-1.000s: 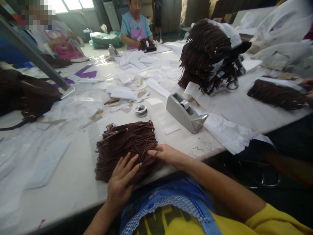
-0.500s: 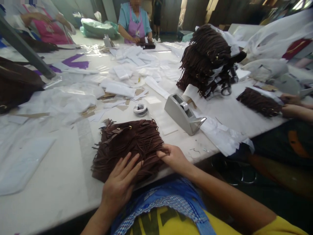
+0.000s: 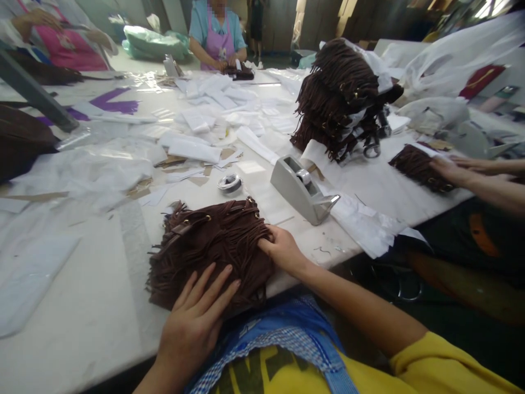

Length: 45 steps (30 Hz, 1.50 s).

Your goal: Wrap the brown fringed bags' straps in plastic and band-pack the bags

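Note:
A dark brown fringed bag (image 3: 213,241) with small gold eyelets lies on the white table right before me. My left hand (image 3: 200,312) rests on its near side, fingers spread and flat over the fringe. At the bag's right edge, my right hand (image 3: 283,249) pinches some of the fringe strands between thumb and fingers. Beyond the bag sits a roll of tape (image 3: 229,184), and to its right stands a grey tape dispenser (image 3: 301,189).
A tall stack of brown fringed bags (image 3: 336,101) stands behind the dispenser. White paper strips (image 3: 192,148) and clear plastic cover much of the table (image 3: 102,295). On the right, a co-worker's hands (image 3: 459,169) touch another fringed bag (image 3: 422,167). Two aproned people work across the table.
My right hand has moved slightly up along the bag's right edge, shifting the fringe. My left hand stays flat on the bag. The co-worker's hand has moved onto the bag at right.

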Motion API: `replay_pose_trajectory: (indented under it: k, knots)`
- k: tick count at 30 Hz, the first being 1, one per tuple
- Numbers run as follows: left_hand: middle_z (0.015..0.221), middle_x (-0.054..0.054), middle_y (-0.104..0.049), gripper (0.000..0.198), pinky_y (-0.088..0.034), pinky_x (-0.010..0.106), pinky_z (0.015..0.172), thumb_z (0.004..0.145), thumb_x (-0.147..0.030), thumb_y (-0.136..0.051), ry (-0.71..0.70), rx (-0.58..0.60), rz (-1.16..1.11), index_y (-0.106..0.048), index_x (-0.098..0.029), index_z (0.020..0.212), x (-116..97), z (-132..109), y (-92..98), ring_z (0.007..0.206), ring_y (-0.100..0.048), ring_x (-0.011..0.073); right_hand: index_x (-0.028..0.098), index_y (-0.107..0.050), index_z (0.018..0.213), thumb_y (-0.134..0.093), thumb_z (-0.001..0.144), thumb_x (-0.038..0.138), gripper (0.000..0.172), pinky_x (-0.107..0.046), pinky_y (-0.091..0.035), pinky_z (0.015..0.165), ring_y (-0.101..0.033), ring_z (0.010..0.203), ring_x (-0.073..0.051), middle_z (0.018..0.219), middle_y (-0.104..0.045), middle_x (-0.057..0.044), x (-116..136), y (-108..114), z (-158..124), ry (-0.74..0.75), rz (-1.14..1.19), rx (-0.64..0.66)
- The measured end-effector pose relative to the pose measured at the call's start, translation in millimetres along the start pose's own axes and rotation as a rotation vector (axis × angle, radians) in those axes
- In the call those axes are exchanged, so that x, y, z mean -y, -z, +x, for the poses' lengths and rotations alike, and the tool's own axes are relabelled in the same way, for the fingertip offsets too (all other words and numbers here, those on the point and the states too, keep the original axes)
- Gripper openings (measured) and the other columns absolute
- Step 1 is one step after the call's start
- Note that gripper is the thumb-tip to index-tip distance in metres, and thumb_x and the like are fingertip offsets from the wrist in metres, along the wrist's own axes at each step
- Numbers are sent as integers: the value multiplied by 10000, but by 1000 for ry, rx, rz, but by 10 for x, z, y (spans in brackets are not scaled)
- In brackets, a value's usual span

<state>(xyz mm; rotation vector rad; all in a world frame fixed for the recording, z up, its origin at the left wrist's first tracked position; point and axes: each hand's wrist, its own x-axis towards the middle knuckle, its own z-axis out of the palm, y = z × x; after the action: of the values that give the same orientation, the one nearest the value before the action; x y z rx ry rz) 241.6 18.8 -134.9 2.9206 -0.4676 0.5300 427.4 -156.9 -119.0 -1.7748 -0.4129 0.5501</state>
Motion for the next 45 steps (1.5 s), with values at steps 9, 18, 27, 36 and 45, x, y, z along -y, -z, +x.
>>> replay_pose_trajectory:
  k: [9, 18, 27, 36, 45]
  knots:
    - [1591, 89, -312, 656, -244, 543, 1167, 891, -249, -589, 86, 53, 95, -370, -312, 1506, -172, 136, -169, 1445, -315, 348, 211, -618, 1077, -602, 795, 248, 285, -275, -462, 703, -629, 702, -178, 766, -705, 11, -127, 336, 99, 35, -314, -32]
    - [1592, 100, -309, 594, -282, 604, 1135, 887, -209, -597, 98, 36, -13, -461, -356, 1446, -186, 155, -149, 1453, -287, 367, 287, -164, 1555, -659, 835, 289, 873, -367, -505, 961, -671, 1052, -212, 1163, -685, -47, -79, 303, -364, 32, 3, 163]
    - [1572, 92, -353, 592, -260, 598, 1144, 909, -127, -532, 202, 31, 0, -454, -365, 1446, -365, 97, -154, 1452, -307, 329, 247, -584, 1317, -514, 910, 196, 416, -426, -485, 1030, -580, 1192, -244, 1377, -546, -94, 50, 363, -524, 386, -441, -371]
    - [1385, 99, -593, 423, -365, 470, 1144, 915, -125, -505, 229, -117, -113, -582, -209, 1322, -305, -251, 67, 1359, -470, 251, 259, -427, 1478, -537, 944, 367, 556, -525, -236, 1200, -291, 1462, -282, 1555, -382, -59, 17, -331, -386, 706, -847, 224]
    - [1225, 80, -644, 245, -500, 404, 1019, 953, -209, -505, 684, -330, -287, -598, -211, 1179, -1, -174, 295, 1152, -609, 211, 291, -464, 1448, -513, 929, 291, 521, -578, -165, 1192, -319, 1449, -284, 1532, -420, -24, 13, 112, -257, 638, -982, 270]
